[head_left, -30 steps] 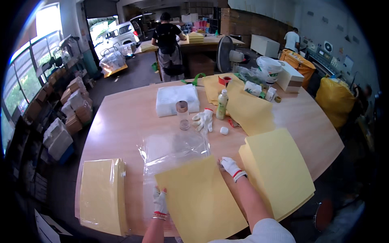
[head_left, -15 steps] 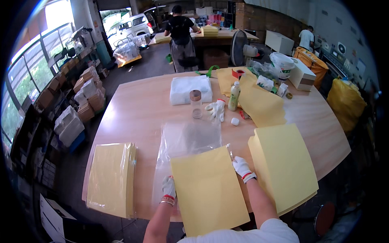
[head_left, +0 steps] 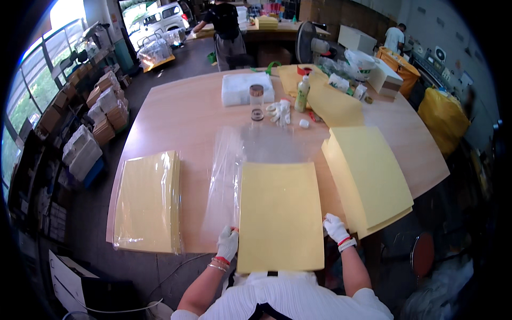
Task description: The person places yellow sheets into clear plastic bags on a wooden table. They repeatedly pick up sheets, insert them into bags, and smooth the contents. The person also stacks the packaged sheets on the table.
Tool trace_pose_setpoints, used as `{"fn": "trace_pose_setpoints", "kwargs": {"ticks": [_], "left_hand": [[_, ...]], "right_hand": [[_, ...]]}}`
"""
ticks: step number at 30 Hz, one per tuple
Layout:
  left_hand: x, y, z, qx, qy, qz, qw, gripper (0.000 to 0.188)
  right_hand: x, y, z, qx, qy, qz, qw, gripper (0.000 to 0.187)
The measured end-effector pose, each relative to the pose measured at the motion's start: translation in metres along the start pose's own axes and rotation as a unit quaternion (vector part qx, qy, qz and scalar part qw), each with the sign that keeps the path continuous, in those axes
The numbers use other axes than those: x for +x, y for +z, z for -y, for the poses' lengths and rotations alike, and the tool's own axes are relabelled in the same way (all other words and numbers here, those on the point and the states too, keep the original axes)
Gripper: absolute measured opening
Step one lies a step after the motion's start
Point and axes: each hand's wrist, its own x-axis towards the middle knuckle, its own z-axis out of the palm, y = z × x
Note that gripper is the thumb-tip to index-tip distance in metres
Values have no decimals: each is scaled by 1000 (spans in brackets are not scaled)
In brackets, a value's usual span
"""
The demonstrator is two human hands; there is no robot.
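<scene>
A yellow paper sheet [head_left: 280, 213], or a thin stack of them, lies squared in front of me, its near part reaching past the table edge to my body. My left hand [head_left: 228, 242], in a white glove, is closed at its left edge. My right hand [head_left: 336, 228], also gloved, is closed at its right edge; its fingertips are partly hidden. Clear plastic bags [head_left: 224, 176] lie flat on the table, partly under the sheet's far end. To the left is a pile of yellow sheets in clear bags [head_left: 146, 202]. On the right stands a tall stack of bare yellow sheets [head_left: 368, 176].
Beyond the bags stand a clear cup [head_left: 256, 104], a spare white glove [head_left: 279, 112], a drink bottle [head_left: 302, 95] and a folded white cloth [head_left: 245, 88]. A fan [head_left: 306, 42] is behind the wooden table [head_left: 176, 117]. Two people work farther back.
The yellow sheet has turned from a slant to straight. Both hands have drawn back toward me along its sides, the right one also outward. My view has tipped down.
</scene>
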Motion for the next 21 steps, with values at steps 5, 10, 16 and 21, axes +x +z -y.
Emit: {"fn": "trace_pose_setpoints", "kwargs": {"ticks": [5,10,16,21], "left_hand": [[-14,-19,-11,47,11,42,998,20],[-25,-23,-14,164,67,56,982,20],[-21,-13,68,174,68,172,967,12],[-14,-7,122,132,44,218,966,14]], "right_hand": [[-6,18,-36,80,-13,4,997,19],[-18,3,-29,-59,-18,13,998,20],[-60,-5,-11,-144,20,70,987,15],[-69,-8,4,-188,36,83,978,16]]}}
